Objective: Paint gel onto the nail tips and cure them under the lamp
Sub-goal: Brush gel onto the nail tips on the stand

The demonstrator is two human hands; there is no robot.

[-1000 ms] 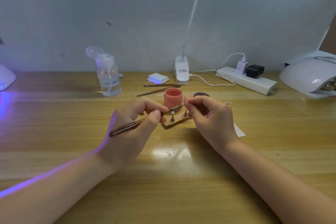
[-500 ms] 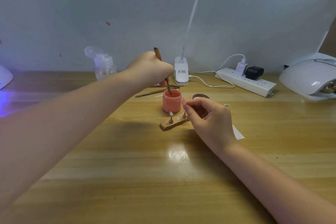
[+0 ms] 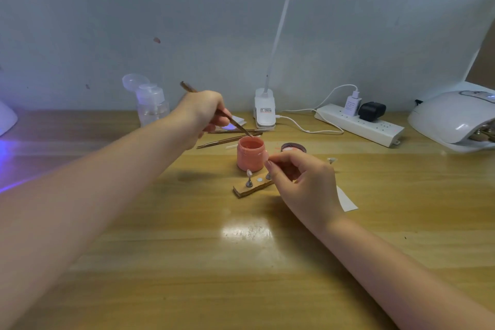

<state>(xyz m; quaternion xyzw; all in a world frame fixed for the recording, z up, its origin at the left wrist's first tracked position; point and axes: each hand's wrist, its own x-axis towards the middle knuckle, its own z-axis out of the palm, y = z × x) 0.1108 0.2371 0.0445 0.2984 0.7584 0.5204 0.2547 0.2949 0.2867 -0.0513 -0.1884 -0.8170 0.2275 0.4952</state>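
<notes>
Left hand [image 3: 203, 110] grips the brush [image 3: 214, 111], its tip dipped at the rim of the open pink gel jar [image 3: 250, 154] at mid-counter [image 3: 160, 262]. Right hand [image 3: 302, 182], at four o'clock of the jar, pinches a nail tip [image 3: 266, 156] above the wooden holder [image 3: 253, 187]; white curing lamp [image 3: 452, 120] sits far off at two o'clock.

Coral-pink jar [image 3: 250, 154], brown brush [image 3: 230, 119]

I see the jar [image 3: 250, 154] at the middle of the surface [image 3: 241, 262], the holder [image 3: 253, 187] just before it, the lid [image 3: 293, 147] to its right, the lamp [image 3: 452, 120] far right, the bottle [image 3: 152, 107] behind left.
</notes>
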